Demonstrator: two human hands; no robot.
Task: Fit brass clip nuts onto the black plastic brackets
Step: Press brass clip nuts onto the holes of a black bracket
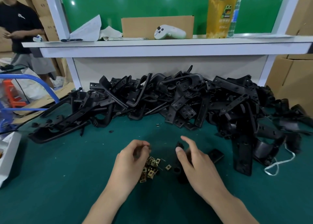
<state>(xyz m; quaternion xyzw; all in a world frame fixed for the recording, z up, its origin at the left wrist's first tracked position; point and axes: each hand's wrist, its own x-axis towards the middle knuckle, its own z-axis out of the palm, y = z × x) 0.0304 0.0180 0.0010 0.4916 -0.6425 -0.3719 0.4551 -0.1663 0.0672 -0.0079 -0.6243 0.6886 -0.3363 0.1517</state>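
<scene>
On the green counter, near its front edge, a loose heap of brass clip nuts lies just beside and partly under the left hand; one separate clip nut lies between the heap and the right hand. The left hand's grip is clenched: its curled fingertips pinch a small dark piece, too blurred to name. The right hand's grip grasps a black plastic bracket, which stands roughly upright in view; the thumb lies across its upper part, the index finger points forward, and the other fingers are hidden behind the bracket. The two hands are near each other but apart.

Behind them, a large pile of black plastic brackets spans the counter from left to right against the white back panel. A small flat black part lies just right of the right hand, and a white string trails near the pile's right end.

On the shelf above stand a cup of yellow drink, a white handheld controller, a cardboard sheet and folded papers. At the far left stands another person in a black shirt, with cardboard cartons behind.
</scene>
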